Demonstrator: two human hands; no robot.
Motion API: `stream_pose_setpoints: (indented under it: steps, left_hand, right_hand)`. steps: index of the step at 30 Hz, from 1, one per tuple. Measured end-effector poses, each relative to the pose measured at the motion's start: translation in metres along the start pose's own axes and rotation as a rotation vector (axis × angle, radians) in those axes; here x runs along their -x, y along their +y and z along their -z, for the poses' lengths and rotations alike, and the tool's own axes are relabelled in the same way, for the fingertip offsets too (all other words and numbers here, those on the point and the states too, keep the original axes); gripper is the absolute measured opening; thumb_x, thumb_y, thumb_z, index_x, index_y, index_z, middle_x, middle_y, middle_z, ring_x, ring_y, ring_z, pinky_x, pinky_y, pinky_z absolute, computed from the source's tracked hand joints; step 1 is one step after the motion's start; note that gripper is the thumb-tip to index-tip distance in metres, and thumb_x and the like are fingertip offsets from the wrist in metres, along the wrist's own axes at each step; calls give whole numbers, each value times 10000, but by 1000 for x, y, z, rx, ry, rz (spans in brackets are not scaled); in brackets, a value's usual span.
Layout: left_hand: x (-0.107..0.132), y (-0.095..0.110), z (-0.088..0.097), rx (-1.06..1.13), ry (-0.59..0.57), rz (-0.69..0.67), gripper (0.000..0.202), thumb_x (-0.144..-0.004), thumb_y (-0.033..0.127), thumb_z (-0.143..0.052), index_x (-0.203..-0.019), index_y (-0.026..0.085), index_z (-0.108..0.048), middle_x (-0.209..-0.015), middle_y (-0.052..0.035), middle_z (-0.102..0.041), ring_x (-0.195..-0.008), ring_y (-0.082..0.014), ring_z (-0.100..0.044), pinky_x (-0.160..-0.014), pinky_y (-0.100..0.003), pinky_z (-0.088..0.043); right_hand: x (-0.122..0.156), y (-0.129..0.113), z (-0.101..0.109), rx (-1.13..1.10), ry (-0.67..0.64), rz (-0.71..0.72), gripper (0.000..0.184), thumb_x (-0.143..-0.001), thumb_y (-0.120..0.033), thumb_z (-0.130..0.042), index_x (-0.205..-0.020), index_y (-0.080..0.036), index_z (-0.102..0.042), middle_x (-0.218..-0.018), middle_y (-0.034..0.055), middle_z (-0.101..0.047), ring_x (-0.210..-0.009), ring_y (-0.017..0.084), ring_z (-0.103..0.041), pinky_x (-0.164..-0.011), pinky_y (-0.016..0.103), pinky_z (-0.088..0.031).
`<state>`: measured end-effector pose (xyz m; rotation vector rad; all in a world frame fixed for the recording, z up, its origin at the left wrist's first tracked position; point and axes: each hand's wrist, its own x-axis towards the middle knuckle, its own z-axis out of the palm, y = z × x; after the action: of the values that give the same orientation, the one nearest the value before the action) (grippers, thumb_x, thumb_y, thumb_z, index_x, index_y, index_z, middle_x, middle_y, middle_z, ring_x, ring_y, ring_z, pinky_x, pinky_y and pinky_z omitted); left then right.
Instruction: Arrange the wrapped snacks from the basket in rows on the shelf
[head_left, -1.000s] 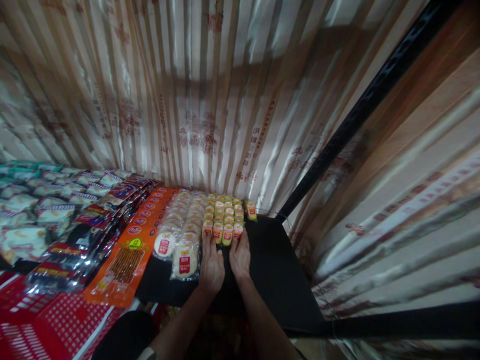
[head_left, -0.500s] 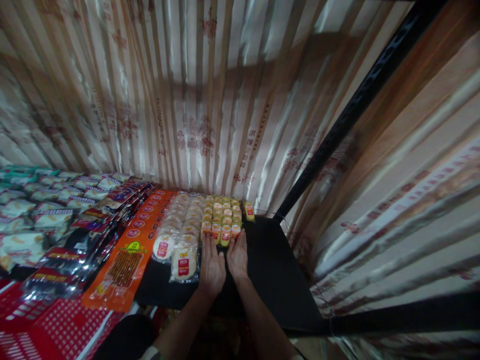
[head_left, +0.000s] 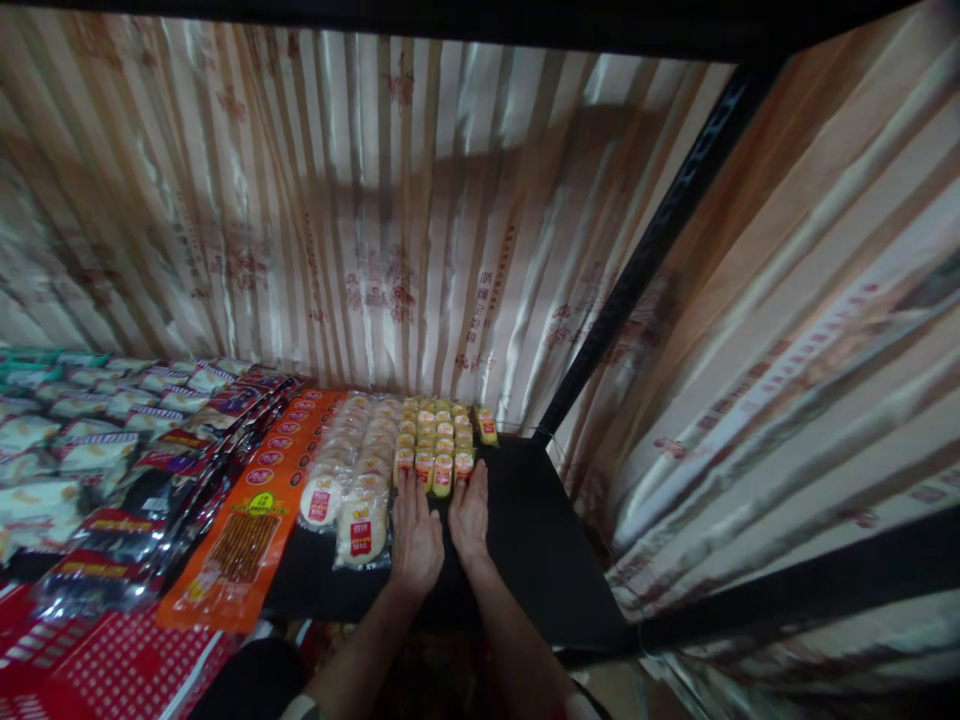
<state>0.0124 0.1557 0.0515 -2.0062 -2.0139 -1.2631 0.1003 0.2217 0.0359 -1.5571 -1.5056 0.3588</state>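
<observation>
Several small yellow snack packs (head_left: 442, 470) with red and white labels stand in tight rows on a black shelf (head_left: 525, 540). At the front of these rows, my left hand (head_left: 416, 535) lies with its fingers stretched out against the near packs. My right hand (head_left: 470, 510) is also stretched out, its fingertips at the front right pack. Neither hand is wrapped round a pack. One single yellow pack (head_left: 487, 426) sits apart, behind and to the right. Left of my left hand lie overlapping clear bags of round white rice crackers (head_left: 363, 530).
An orange bag of stick snacks (head_left: 240, 540) lies further left, beside dark shiny packets (head_left: 120, 540) and white snack bags (head_left: 97, 450). A red basket (head_left: 127, 650) is at lower left. A black metal post (head_left: 645, 260) rises at the right, before a printed curtain (head_left: 420, 200).
The view has tilted up slightly, so a black beam now shows along the top. Both hands stay at the front of the yellow packs, with little visible movement.
</observation>
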Motion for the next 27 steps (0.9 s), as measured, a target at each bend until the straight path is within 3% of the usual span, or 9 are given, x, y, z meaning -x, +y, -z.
stream_pose_setpoints:
  steps: [8,12,18,22,27]
  left_hand:
    - [9,5,9,-5,-74,-129,480,-818,118,-309,-1296,83,-338,-1402,-154,-295,-1339,-224,-121,-1033,-449,-289]
    - [25,8,13,27,-107,-174,456,-824,119,-292,-1269,70,-378,-1378,-159,-339,-1336,-227,-139,-1024,-450,-303]
    - [60,8,23,45,-249,-173,460,-836,172,-299,-1278,70,-377,-1343,-166,-393,-1311,-236,-231,-1000,-438,-340]
    - [88,6,34,33,-272,-204,444,-849,221,-318,-1258,75,-408,-1294,-166,-453,-1277,-245,-307,-984,-428,-367]
    - [129,2,56,61,-337,-306,427,-856,208,-330,-1271,119,-381,-1316,-128,-435,-1305,-224,-247,-1018,-440,-336]
  right_hand:
    - [-3,-7,12,-31,0,-27,610,-845,-368,-202,-1324,3,-269,-1401,188,-263,-1322,239,-176,-1073,418,-191]
    - [13,-18,24,-80,-2,-26,588,-844,-349,-227,-1327,-18,-270,-1398,180,-276,-1315,226,-203,-1068,417,-207]
    - [65,-36,44,-154,-25,-2,504,-845,-299,-275,-1301,-95,-344,-1350,131,-379,-1269,179,-309,-1059,382,-246]
    - [106,-40,57,-206,-49,-12,446,-842,-278,-304,-1238,-118,-432,-1261,129,-481,-1164,179,-442,-998,373,-340]
    - [163,-39,74,-247,-77,41,362,-835,-228,-318,-1106,-162,-548,-1082,103,-594,-1008,169,-541,-905,354,-423]
